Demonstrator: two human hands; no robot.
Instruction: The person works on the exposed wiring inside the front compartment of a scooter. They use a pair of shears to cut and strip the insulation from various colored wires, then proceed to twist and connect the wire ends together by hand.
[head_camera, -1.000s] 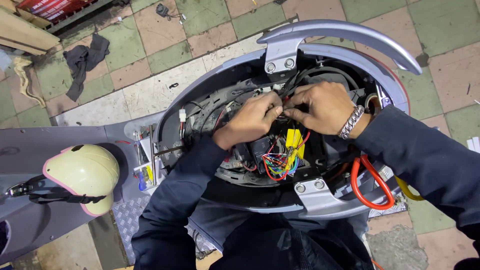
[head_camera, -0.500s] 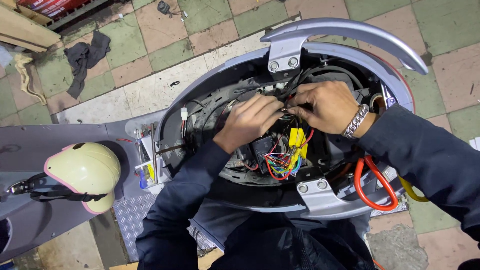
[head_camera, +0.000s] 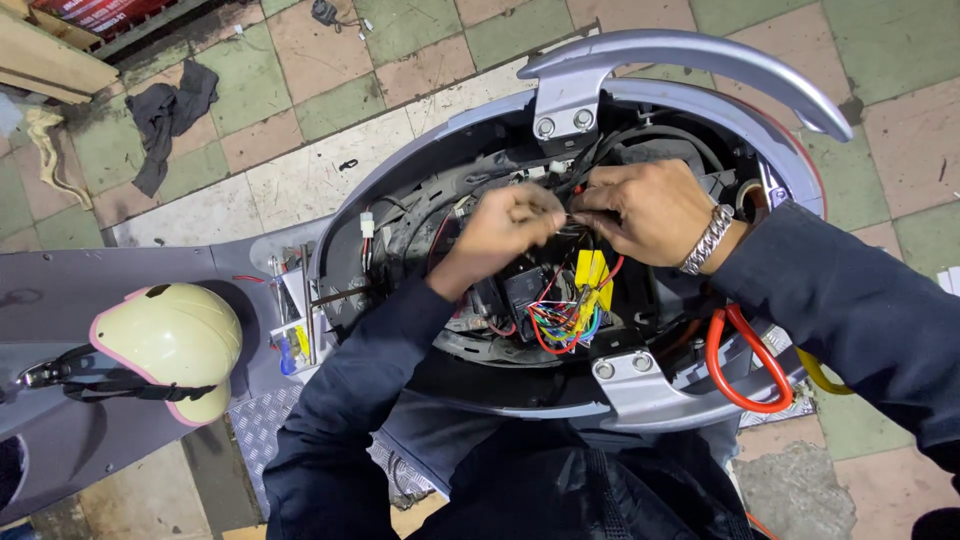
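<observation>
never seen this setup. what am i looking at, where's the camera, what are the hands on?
One view only: a camera worn on a person's head, looking straight down at their own two hands. No robot here. Below them is a grey scooter body with its seat off, so the wiring inside is open. The left hand and right hand meet over thin dark wires and pinch them with the fingers. The right wrist wears a metal bracelet. Just under the hands sit yellow connectors and a coloured wire bundle. An orange cable loop hangs at the right. A cream helmet rests on the footboard, and a dark rag lies on the tiled floor.
</observation>
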